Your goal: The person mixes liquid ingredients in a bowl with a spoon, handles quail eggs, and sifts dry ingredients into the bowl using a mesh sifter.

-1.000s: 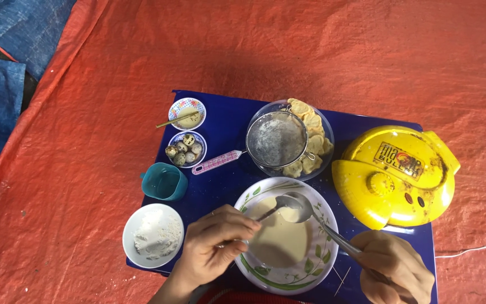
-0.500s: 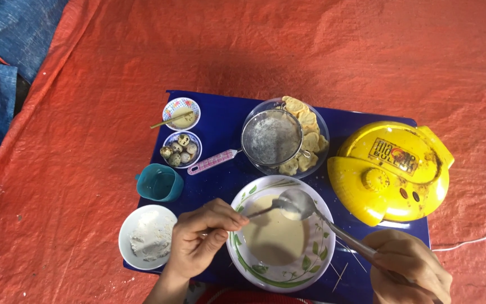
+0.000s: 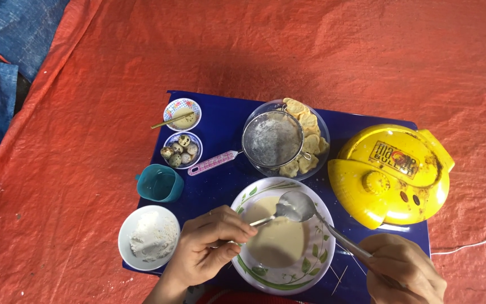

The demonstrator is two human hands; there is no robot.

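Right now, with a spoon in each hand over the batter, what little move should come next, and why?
Probably tip the ladle a little so it empties into the bowl. The right hand holds the ladle just above the pale batter, and the left hand has its small spoon pressed against the ladle's cup, as if scraping it clean.

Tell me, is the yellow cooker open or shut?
Shut. The yellow cooker has its lid down flat on its base, with no gap showing and nothing of its inside in view.

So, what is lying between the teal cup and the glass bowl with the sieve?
In the head view, the sieve's pink handle lies on the blue table between the teal cup and the glass bowl.
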